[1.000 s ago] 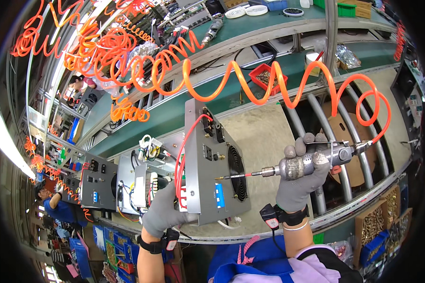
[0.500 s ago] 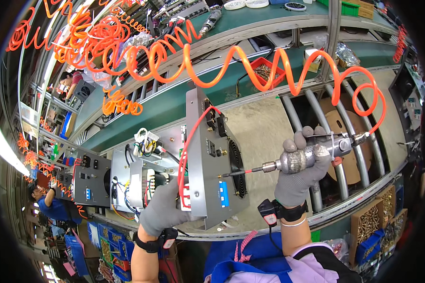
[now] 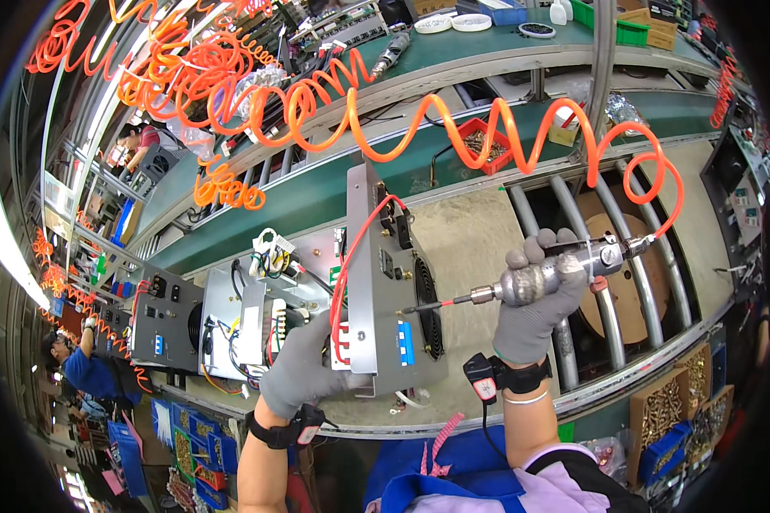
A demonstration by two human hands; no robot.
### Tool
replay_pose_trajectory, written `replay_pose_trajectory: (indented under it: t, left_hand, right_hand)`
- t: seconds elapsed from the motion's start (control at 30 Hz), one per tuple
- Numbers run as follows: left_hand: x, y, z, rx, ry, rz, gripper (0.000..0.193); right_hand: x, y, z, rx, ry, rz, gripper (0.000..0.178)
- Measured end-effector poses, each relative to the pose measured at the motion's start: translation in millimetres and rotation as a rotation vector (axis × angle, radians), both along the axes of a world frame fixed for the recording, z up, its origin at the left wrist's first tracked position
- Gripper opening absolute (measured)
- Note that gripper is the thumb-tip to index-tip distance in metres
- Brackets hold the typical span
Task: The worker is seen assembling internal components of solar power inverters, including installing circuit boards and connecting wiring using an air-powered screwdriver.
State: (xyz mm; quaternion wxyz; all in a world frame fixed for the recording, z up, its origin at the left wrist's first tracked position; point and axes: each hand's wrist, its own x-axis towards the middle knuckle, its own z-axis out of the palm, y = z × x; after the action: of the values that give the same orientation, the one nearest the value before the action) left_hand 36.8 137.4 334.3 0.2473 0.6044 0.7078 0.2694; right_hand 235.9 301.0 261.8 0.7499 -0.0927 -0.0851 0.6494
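A grey metal panel [image 3: 380, 321] stands upright at the end of an open chassis [image 3: 304, 282] with wires and a transformer. It carries a black round fan grille [image 3: 428, 308], a blue block [image 3: 405, 342] and red wires. My left hand [image 3: 304, 368], in a grey glove, is closed around the panel's lower left edge, beside a white terminal block [image 3: 340, 346]. In my right hand [image 3: 535, 321], also gloved, is an air screwdriver [image 3: 603, 255], held level. Its long bit [image 3: 441, 304] points left, with the tip at the panel's face by the blue block.
An orange coiled air hose [image 3: 445, 111] runs from the screwdriver across the far side. Steel rollers [image 3: 607, 316] lie right of the board. Beyond the unit sits a red bin of screws [image 3: 485, 147]. Another grey unit [image 3: 167, 325] and a co-worker [image 3: 98, 372] are at left.
The view has shifted slightly. My left hand keeps its hold on the panel, and the screwdriver's bit stays at nearly the same spot on its face.
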Motion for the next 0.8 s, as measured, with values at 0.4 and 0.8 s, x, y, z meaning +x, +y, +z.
replay_pose_trajectory:
  t: [0.4,0.8]
  left_hand:
    - [28,-69,-17,-0.037,-0.781,0.470,0.031]
    - [82,-77,-60,-0.121,-1.651,0.515,0.034]
  right_hand:
    - [39,3,-3,0.047,-0.013,-0.036,0.035]
    - [59,-85,18,0.197,-0.083,0.045,0.047]
